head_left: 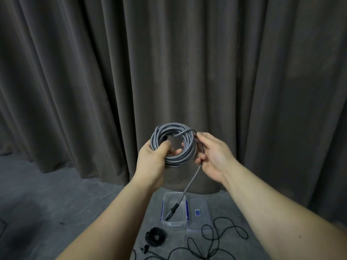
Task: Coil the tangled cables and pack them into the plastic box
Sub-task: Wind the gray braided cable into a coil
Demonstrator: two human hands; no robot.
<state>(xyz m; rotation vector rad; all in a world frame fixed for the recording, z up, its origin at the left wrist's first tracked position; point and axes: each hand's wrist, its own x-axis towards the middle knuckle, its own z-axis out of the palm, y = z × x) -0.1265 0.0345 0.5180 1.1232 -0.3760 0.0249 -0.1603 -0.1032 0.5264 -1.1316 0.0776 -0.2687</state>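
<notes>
You hold the grey braided cable (173,145) up in mid-air, wound into a round coil in front of the dark curtain (75,72). Your left hand (154,158) grips the coil at its 8 o'clock side, thumb through the middle, fingers curled round the bundle. Your right hand (212,156) sits at the coil's 3 o'clock edge, fingers pinching the last strand where it leaves the bundle.

The loose tail (187,188) drops from your right hand toward 7 o'clock, long axis steeply down. Its black plug (171,211) hangs over the plastic box (165,209); cannot tell if it touches the bottom.

The box lies open on the grey floor (47,203) at 6 o'clock from the coil, well below both hands, long axis running away from you. The clear lid (199,212) lies just beside it at 3 o'clock.

Judgement: coil nearly done, only the tail is left to wrap. Both hands look about equally near the box; the drop is straight down. The left hand carries the bundle, so it likely does the placing. The coil looks about as wide as the box, so the fit may be tight.

Also on the floor: a coiled black cable (155,237) at the box's 7 o'clock, and a loose black cable (221,239) sprawled at its 5 o'clock, not yet coiled.
</notes>
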